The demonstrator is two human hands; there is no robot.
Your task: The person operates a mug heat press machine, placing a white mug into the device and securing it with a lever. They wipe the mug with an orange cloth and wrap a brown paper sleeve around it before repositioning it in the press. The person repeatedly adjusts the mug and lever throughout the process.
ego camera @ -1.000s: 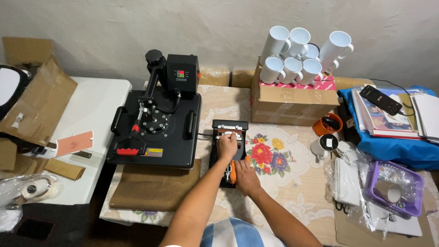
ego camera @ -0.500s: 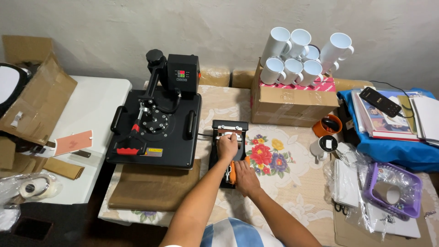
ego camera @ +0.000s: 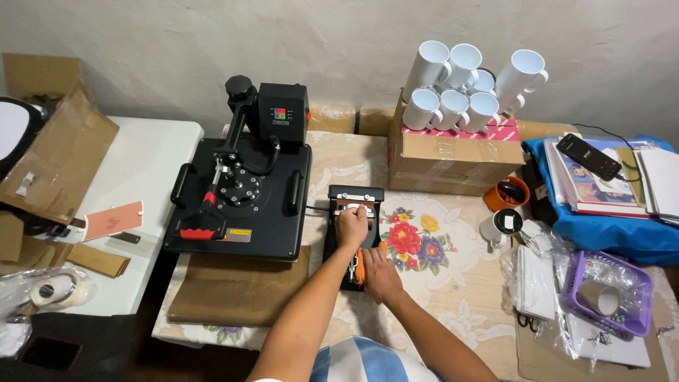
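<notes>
A small black mug press (ego camera: 351,196) sits on the floral tablecloth (ego camera: 431,247), right of the big black heat press (ego camera: 240,194). My left hand (ego camera: 351,226) rests on top of the mug press, fingers curled over a white mug lying in its cradle. My right hand (ego camera: 378,272) is closed around the press's orange-gripped lever (ego camera: 359,267) at its near end. The mug itself is mostly hidden under my left hand.
A cardboard box (ego camera: 453,159) carries several stacked white mugs (ego camera: 467,81). An orange mug (ego camera: 506,193) and a white mug (ego camera: 499,226) stand to the right. Further right are a purple basket (ego camera: 612,293), books on blue cloth (ego camera: 608,177) and plastic-wrapped sheets (ego camera: 534,283). Open cartons (ego camera: 56,152) lie at left.
</notes>
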